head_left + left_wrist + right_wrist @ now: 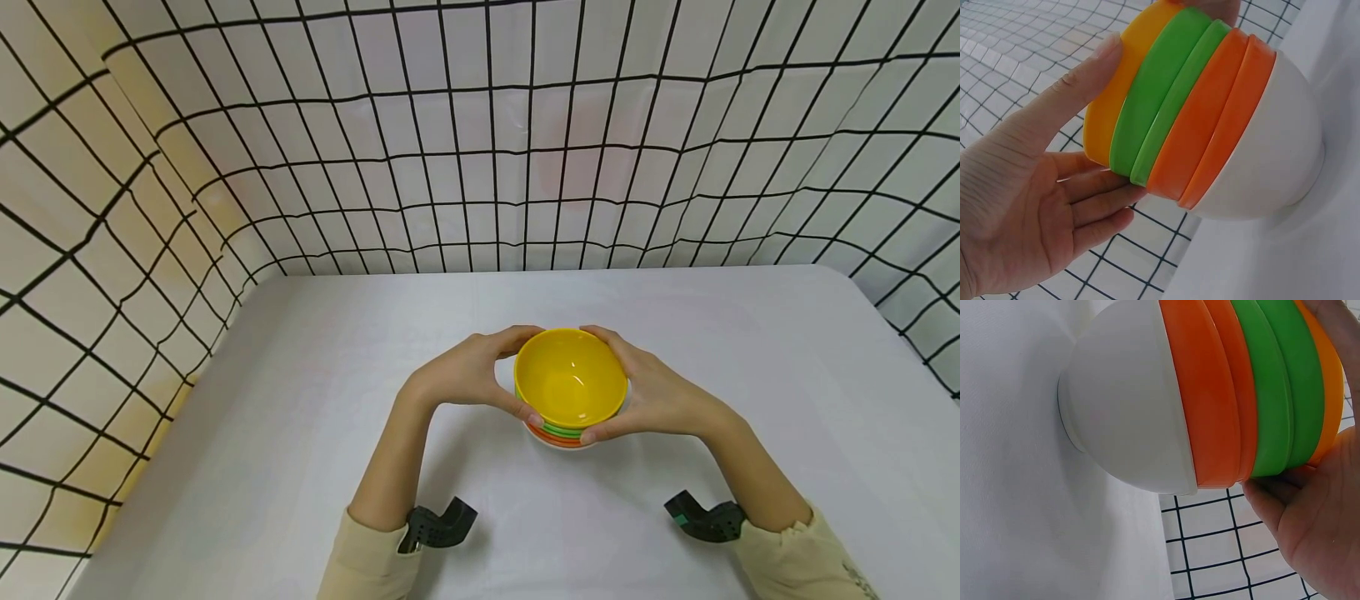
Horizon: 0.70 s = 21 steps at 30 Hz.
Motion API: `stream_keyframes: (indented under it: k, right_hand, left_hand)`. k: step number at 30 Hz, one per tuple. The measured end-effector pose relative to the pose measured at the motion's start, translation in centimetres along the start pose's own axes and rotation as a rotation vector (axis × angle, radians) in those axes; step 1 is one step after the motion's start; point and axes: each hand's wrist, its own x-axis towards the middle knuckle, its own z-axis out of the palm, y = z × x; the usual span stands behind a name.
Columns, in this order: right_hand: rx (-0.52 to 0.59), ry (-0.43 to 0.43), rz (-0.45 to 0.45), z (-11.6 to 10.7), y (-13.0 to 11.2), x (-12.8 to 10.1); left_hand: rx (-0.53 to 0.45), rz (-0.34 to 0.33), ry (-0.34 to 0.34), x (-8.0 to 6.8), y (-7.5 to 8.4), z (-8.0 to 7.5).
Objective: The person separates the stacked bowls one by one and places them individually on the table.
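A stack of nested bowls stands upright on the table, with a glossy yellow bowl (572, 379) on top. Under it come two green bowls (1166, 87), then two orange ones (1207, 394), and a white bowl (1125, 400) at the bottom with its foot on the cloth. My left hand (476, 371) holds the yellow bowl from the left, thumb in front and fingers behind. From the right, my right hand (652, 392) grips the same bowl, its thumb low at the front. In the right wrist view its fingertips reach down beside the green and orange rims.
A white cloth covers the table (300, 400). Black grid netting (525, 158) over pale sheeting rises behind the table and along both sides. Dark wrist devices (442, 525) sit at both sleeve cuffs.
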Motion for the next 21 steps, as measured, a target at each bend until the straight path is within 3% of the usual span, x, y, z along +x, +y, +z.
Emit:
stream_keyframes:
  k: [21]
  right_hand:
    - [-0.024,-0.007,0.011,0.01,-0.13,-0.05]
  left_hand:
    - [-0.002,-0.010,-0.001,0.08,-0.08,0.00]
